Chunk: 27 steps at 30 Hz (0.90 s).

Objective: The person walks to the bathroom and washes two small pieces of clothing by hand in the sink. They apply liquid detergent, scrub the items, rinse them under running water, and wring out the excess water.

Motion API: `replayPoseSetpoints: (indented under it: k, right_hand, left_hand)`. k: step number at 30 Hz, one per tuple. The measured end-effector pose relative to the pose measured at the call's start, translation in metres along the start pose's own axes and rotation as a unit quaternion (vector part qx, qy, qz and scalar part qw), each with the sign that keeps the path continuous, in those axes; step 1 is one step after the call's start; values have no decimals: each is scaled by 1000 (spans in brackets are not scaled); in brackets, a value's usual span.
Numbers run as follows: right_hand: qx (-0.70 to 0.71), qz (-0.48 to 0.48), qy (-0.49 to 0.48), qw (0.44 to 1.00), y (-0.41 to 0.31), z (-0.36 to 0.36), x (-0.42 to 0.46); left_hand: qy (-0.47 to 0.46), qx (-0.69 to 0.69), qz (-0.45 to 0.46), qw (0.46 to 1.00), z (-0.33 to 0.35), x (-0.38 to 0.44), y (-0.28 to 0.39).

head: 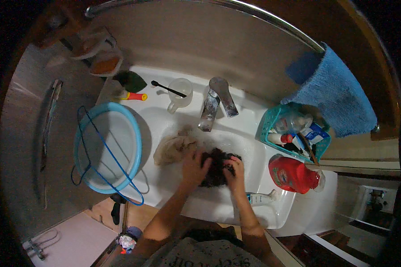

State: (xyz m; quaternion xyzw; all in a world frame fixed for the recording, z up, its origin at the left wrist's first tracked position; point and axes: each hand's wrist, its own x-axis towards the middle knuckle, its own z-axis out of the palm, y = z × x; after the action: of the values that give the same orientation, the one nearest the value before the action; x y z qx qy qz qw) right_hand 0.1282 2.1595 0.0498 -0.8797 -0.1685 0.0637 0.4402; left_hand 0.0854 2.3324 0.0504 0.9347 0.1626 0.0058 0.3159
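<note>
Down in the white sink basin (257,157), a dark, wet bundle that looks like cloth (215,167) lies between my two hands. My left hand (193,168) presses on its left side, fingers curled at its edge. On the other side, my right hand (234,172) grips the bundle with bent fingers. A beige wet cloth (172,149) rests in the basin just left of my left hand. Above the bundle stands the metal faucet (210,110), its lever raised toward the right. Whether water runs from it I cannot tell.
A blue-rimmed basin (138,147) with a blue wire hanger (110,152) across it sits at left. Behind are a clear mug (182,85) and black toothbrush (167,88). A teal basket (265,130), red jug (287,173) and white bottle (259,199) stand right, below a blue towel (337,96).
</note>
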Motion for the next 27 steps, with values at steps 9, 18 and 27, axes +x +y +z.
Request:
replayPoseSetpoints:
  k: [9, 18, 27]
  right_hand:
    - [-370, 172, -76, 910, 30, 83, 42]
    - [-327, 137, -193, 915, 61, 87, 108]
    - [55, -47, -84, 994, 3, 20, 40]
  left_hand:
    - [-73, -6, 16, 997, 79, 37, -33]
    - [-29, 46, 33, 998, 117, 91, -67]
    - [-140, -329, -174, 917, -5, 34, -22]
